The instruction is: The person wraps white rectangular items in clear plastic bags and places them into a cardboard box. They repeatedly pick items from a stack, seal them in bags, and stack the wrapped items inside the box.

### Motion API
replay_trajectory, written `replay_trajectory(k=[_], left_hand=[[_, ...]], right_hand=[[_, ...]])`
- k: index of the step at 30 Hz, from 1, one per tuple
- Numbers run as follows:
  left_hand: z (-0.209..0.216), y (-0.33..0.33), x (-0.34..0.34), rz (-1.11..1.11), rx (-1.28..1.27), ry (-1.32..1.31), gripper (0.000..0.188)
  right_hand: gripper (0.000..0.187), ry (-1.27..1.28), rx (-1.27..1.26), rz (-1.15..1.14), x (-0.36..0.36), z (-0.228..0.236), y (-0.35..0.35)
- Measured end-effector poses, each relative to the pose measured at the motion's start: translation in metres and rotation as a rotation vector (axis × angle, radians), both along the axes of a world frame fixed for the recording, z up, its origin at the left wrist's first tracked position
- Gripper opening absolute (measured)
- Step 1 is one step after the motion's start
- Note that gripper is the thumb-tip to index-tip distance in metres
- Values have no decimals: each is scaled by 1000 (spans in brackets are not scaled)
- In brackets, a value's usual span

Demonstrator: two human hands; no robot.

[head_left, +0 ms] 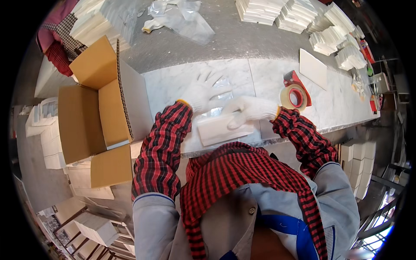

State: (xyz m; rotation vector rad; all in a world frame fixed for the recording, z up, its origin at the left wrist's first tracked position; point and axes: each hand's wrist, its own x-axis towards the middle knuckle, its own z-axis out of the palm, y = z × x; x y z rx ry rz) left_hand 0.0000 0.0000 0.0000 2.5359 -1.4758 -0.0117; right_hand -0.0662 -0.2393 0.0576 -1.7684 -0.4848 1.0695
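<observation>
On the pale marbled slab worktop [169, 78], my left hand [201, 94] lies flat in a white knit glove, its fingers spread apart. Beside and partly under those fingers is a shiny clear plastic bag or film [222, 84]; the glove hides some of it. My right hand [251, 108], gloved the same way, grips a white rectangular tile [223, 130], thumb over its top face. The tile is near the worktop's front edge, right in front of me. Whether it is one piece or a thin stack I cannot tell.
An open cardboard box [80, 121] stands at my left, flaps out. To the right are a red tape dispenser [307, 89] with a tape roll and a loose white tile [313, 69]. Tile stacks [260, 9] and crumpled plastic [186, 19] sit behind. Another person's sleeve [58, 58] shows far left.
</observation>
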Motion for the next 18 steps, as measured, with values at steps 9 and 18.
replay_trajectory(k=[9, 18], left_hand=[[-6, -7, 12, 6, -36, 5, 65], [34, 27, -3, 542, -74, 157, 89]], right_hand=[[42, -334, -283, 90, 1, -5, 23], [62, -1247, -194, 61, -45, -5, 48]])
